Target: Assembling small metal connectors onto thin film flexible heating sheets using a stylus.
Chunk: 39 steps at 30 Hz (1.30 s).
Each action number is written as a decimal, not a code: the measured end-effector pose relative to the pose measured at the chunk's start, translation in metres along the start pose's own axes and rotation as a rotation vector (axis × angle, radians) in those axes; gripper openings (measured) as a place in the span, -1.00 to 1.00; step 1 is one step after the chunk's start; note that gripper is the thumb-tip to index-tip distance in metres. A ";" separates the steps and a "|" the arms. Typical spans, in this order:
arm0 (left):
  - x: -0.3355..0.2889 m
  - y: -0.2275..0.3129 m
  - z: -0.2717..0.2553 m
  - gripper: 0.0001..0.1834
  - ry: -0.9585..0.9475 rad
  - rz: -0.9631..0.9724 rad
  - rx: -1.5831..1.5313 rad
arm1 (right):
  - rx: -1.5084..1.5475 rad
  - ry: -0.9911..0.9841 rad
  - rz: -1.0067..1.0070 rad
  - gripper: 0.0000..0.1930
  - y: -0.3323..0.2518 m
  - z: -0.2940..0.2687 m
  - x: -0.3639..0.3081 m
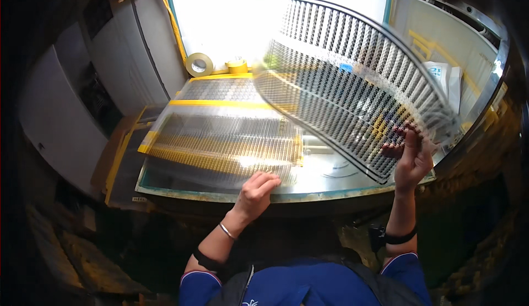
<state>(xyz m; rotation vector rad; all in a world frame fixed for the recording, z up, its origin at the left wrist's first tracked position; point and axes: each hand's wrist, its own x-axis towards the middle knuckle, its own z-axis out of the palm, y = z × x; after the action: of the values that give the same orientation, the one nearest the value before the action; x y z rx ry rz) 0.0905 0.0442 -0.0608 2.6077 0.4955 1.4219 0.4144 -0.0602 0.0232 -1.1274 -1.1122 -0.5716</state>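
My right hand (412,160) is closed on the near right corner of a clear patterned sheet (336,58). Rows of small dark dots cover this sheet, which has a black border. It is lifted, tilted and slightly bowed above the right half of a light table. My left hand (257,195) has its fingers curled together at the table's near edge, beside the corner of a flat transparent sheet (215,132) with yellow tape strips. Whatever those fingers pinch, if anything, is hidden.
The light table (330,196) has a worn teal edge. At its back left are a large tape roll (199,64) and a yellow tape roll (237,66). A white paper packet (449,80) leans at the right side. Grey cabinets (66,91) stand to the left.
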 end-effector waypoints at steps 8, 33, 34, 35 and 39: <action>0.021 -0.016 0.008 -0.83 -0.127 -0.036 0.000 | 0.853 -0.238 0.900 -0.80 -0.028 0.071 -0.040; 0.024 0.011 0.012 -0.74 -0.248 0.157 0.009 | -0.770 -0.809 0.359 -0.62 0.054 0.026 -0.053; 0.025 0.010 0.013 -0.73 -0.252 0.158 -0.014 | -0.776 -0.794 0.420 -0.60 0.054 0.027 -0.054; 0.024 0.010 0.012 -0.73 -0.256 0.159 -0.035 | -0.768 -0.803 0.421 -0.60 0.050 0.027 -0.052; 0.021 0.019 0.001 -0.74 -0.284 0.039 0.028 | -0.704 -0.892 0.483 -0.54 0.035 0.007 -0.050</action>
<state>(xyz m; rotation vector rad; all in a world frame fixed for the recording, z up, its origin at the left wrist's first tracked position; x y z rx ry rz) 0.1061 0.0333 -0.0393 2.7920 0.4315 1.0347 0.4215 -0.0480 -0.0364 -2.3238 -1.3304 -0.0258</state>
